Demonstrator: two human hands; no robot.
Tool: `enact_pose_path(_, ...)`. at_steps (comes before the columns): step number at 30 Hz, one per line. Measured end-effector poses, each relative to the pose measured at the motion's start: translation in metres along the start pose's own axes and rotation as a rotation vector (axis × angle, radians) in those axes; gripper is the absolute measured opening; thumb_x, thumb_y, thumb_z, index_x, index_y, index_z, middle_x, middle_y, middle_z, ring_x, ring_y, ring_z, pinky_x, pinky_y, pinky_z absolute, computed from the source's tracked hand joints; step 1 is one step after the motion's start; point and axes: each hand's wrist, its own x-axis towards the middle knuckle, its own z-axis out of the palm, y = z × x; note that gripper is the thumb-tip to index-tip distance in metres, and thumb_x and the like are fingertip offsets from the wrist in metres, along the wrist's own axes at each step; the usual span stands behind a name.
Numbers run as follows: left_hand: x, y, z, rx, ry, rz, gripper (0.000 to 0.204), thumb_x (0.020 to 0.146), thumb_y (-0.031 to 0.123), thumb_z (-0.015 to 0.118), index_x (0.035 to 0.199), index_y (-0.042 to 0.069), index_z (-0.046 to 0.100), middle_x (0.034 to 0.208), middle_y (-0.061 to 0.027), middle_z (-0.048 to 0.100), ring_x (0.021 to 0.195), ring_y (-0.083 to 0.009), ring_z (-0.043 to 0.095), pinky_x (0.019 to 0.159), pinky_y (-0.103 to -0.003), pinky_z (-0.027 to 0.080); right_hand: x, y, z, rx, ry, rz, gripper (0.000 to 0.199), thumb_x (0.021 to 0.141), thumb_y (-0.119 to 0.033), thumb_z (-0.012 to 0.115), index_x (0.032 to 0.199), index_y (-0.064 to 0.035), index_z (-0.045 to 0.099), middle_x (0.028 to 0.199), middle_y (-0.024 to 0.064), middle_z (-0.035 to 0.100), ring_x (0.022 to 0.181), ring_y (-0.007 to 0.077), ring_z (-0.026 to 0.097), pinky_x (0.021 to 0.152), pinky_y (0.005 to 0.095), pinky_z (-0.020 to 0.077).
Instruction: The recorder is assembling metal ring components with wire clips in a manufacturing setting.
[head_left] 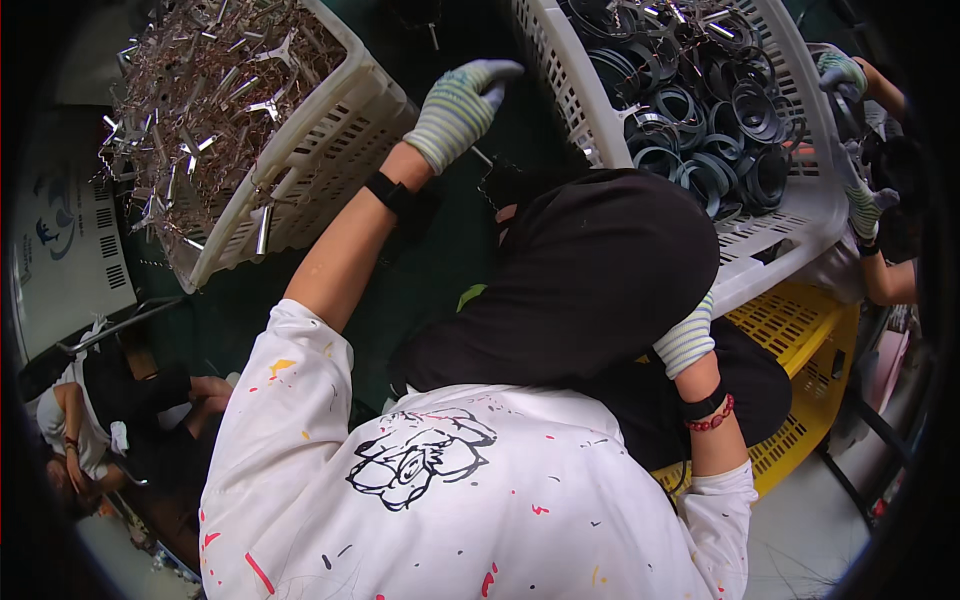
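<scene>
My left hand (458, 115), in a striped knit glove, reaches out between two white plastic crates. Its visible fingers are stretched out with a gap to the thumb, and nothing shows in them. Below it, a thin metal rod (481, 156) and a bit of dark chain lie against the dark green floor. My right hand (688, 335), gloved the same way, is by my black-clothed knee (620, 260); the leg hides its fingers. The left white crate (320, 140) is heaped with shiny metal pieces (265, 105) and coppery chains. Dark coiled bands (705, 180) fill the right white crate (575, 90).
A yellow crate (785, 325) stands under the right one. Another person's gloved hands (866, 205) work at the far right crate edge. At lower left a person (85, 425) sits near a pale panel (70, 240). A green scrap (471, 296) lies beside my leg.
</scene>
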Motion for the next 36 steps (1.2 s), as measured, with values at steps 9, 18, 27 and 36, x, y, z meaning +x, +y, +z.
enact_pose_path(9, -0.082, -0.123, 0.111, 0.547, -0.512, -0.180, 0.063, 0.087, 0.035, 0.071, 0.143, 0.013, 0.053, 0.148, -0.0140, 0.051, 0.141, -0.0359, 0.042, 0.117, -0.050, 0.033, -0.029, -0.005, -0.012, -0.042, -0.564, 0.221, 0.057, 0.102, -0.038, 0.048, 0.150, -0.0071, 0.043, 0.153, 0.0138, 0.044, 0.140, 0.0285, 0.044, 0.115, 0.0384, 0.0356)
enact_pose_path(18, -0.105, -0.143, 0.030, 0.061, -0.260, -0.507, 0.037, 0.102, 0.035, 0.055, 0.125, 0.011, 0.069, 0.099, -0.0166, 0.074, 0.079, -0.0294, 0.069, 0.077, -0.039, 0.055, -0.075, 0.023, -0.019, 0.174, -0.720, 0.373, 0.054, 0.105, -0.039, 0.046, 0.150, -0.0080, 0.046, 0.155, 0.0124, 0.046, 0.140, 0.0289, 0.047, 0.116, 0.0369, 0.0385)
enact_pose_path(27, -0.307, -0.208, -0.043, 0.409, -0.509, -1.040, 0.056, 0.100, 0.031, 0.053, 0.154, 0.024, 0.040, 0.131, -0.0237, 0.063, 0.120, -0.0405, 0.061, 0.099, -0.050, 0.050, -0.060, 0.019, -0.015, 0.082, -0.859, 0.534, 0.056, 0.107, -0.039, 0.041, 0.154, -0.0077, 0.038, 0.162, 0.0088, 0.036, 0.146, 0.0254, 0.039, 0.118, 0.0331, 0.0345)
enact_pose_path(36, -0.345, -0.194, -0.019, 0.499, -0.564, -1.314, 0.080, 0.089, 0.036, 0.068, 0.157, 0.018, 0.031, 0.154, -0.0211, 0.042, 0.139, -0.0379, 0.048, 0.113, -0.046, 0.044, -0.061, 0.024, -0.005, -0.079, -0.851, 0.361, 0.050, 0.109, -0.030, 0.037, 0.153, -0.0057, 0.038, 0.160, 0.0072, 0.040, 0.143, 0.0233, 0.042, 0.118, 0.0311, 0.0359)
